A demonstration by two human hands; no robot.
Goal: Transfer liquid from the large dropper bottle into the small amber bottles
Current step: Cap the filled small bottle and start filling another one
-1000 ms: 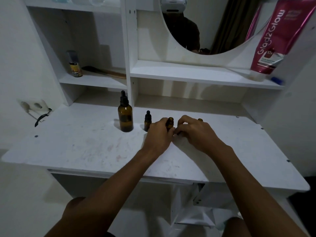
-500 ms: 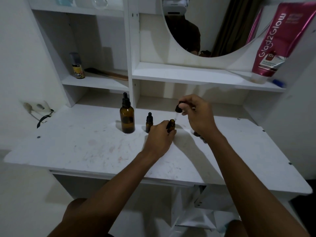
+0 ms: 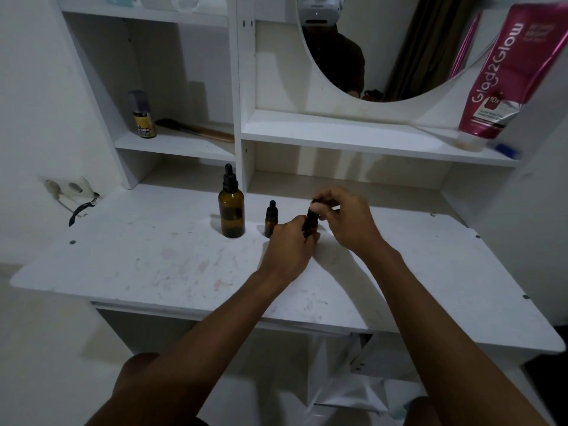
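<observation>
The large amber dropper bottle stands capped on the white desk, left of centre. A small amber bottle with its black dropper cap stands just right of it. My left hand grips a second small amber bottle on the desk, mostly hidden by my fingers. My right hand pinches that bottle's black dropper cap right at the bottle's top. I cannot tell whether the cap is seated on the neck.
A shelf unit with a round mirror rises behind the desk. A spray can and a brush lie on the left shelf. A pink tube stands on the right shelf. A wall socket sits at left.
My right hand had lifted the dropper cap well above the small bottle half a second ago. It has now come back down to the bottle's top. My left hand stayed on the bottle.
</observation>
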